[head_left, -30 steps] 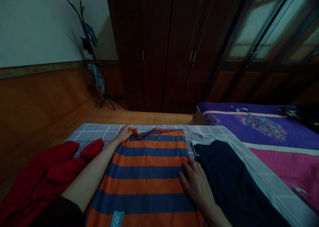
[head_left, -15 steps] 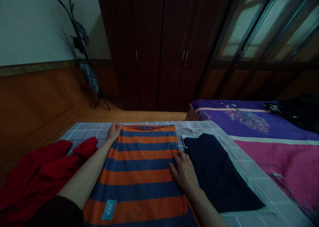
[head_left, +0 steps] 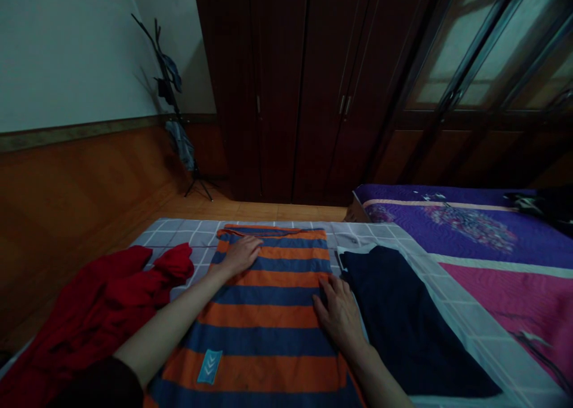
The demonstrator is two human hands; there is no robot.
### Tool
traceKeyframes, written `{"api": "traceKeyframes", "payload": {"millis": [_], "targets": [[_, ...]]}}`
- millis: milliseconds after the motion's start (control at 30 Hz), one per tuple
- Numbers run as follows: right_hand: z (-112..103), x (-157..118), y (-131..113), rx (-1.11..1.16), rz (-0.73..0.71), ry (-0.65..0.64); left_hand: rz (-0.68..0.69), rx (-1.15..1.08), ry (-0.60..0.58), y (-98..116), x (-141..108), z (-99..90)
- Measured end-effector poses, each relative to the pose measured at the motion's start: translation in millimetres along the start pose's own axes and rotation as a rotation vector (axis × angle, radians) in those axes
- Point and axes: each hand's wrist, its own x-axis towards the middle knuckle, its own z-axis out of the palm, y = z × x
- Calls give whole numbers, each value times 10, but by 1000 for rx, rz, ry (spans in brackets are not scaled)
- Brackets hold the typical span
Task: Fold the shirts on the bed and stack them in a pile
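An orange and blue striped garment [head_left: 268, 315] lies flat on the checked cloth [head_left: 394, 232], a small light-blue patch near its lower left. My left hand [head_left: 243, 254] rests on the garment's upper left part, palm down, fingers extended and holding nothing. On the right edge lies my right hand [head_left: 338, 309], its thumb apart from the other fingers, pressing lightly on the fabric. To the right is a folded dark navy garment [head_left: 407, 318] with a pale layer under it. Crumpled red cloth [head_left: 111, 300] lies at the left, partly behind my left forearm.
A bed with a purple and pink cover [head_left: 492, 229] stands at the right, dark clothing [head_left: 546, 205] on it. Beyond the checked surface are a dark wardrobe [head_left: 282, 97] and a coat stand [head_left: 172, 91] with items hanging.
My left hand has moved from the garment's upper left corner inward onto its striped surface. My right hand stays at the right edge. The view has shifted slightly left.
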Motion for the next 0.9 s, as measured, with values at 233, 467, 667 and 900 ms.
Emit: {"api": "traceKeyframes", "payload": {"millis": [233,467,667,900], "targets": [[-20,0,8,-7,-12,-31,-74,115,-68,30,544,67],[22,-12,27,-40,-29,2,-309,146,-29,-417,192,-570],[105,-11,78,-58,-68,40,-393,98,-138,-384,-1013,-817],[154,-12,116,-44,-91,56,-496,41,-173,-97,-1797,-789]]}}
